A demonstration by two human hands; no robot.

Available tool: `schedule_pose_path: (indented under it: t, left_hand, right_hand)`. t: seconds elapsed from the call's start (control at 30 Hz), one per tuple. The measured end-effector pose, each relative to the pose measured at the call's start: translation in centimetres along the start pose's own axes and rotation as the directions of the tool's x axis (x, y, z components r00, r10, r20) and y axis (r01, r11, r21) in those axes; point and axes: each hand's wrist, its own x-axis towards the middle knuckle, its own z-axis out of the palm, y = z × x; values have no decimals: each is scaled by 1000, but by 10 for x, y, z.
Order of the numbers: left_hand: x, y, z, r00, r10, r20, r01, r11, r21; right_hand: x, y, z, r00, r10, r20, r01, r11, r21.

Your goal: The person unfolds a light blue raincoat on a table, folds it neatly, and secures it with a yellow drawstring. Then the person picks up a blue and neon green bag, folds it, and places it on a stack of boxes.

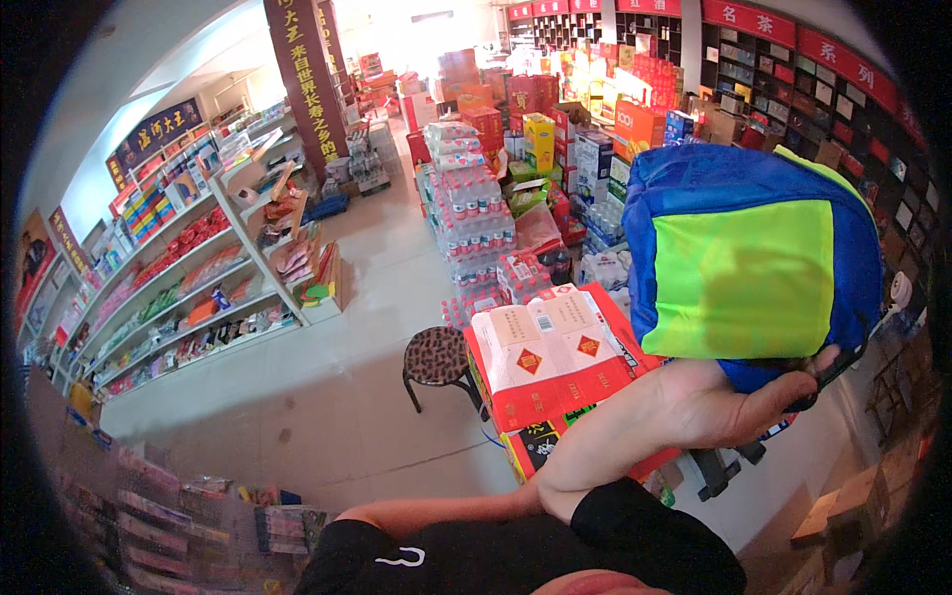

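Observation:
My right hand (732, 405) is raised at the right side, its palm turned towards me and its thumb bent at the lower edge of a blue and lime-green fabric bag (744, 279). The hand grips the bag from below, and the bag hides most of the fingers. A dark strap-like part (807, 401) shows beside the thumb. A shadow falls across the green panel. My left forearm (454, 513) crosses low in front of my chest and disappears behind my right arm, so my left hand is out of view.
Under my right forearm lies a flattened red and white printed carton (543, 349) on stacked boxes. A leopard-patterned round stool (435, 357) stands beside them. Shrink-wrapped drink bottles (476, 223) are piled behind. Stocked shelves (178, 253) line the left; a dark display rack (781, 97) fills the right wall.

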Motion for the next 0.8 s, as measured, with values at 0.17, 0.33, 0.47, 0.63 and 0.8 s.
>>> schedule_pose_path:
  t: [0.17, 0.33, 0.47, 0.63, 0.8]
  left_hand:
    - [-8, -2, -4, 999, -7, -50, 5, 1000, -30]
    - [-11, -1, -7, 997, 0, -76, -4, 999, -49]
    - [-14, -1, -9, 995, 10, -101, -16, 998, -63]
    - [-15, -1, -9, 993, 18, -118, -27, 997, -72]
    - [-17, -2, -6, 990, 22, -140, -35, 996, -87]
  right_hand:
    - [1, 2, -3, 998, 70, -5, -70, 997, -28]
    - [6, 3, -5, 997, 79, -21, -79, 997, 5]
    - [5, 3, -10, 995, 95, 23, -95, 995, -17]
    - [3, 2, -11, 989, 145, 23, -145, 989, -10]
    - [2, -2, -11, 959, 283, 34, -284, 958, 42]
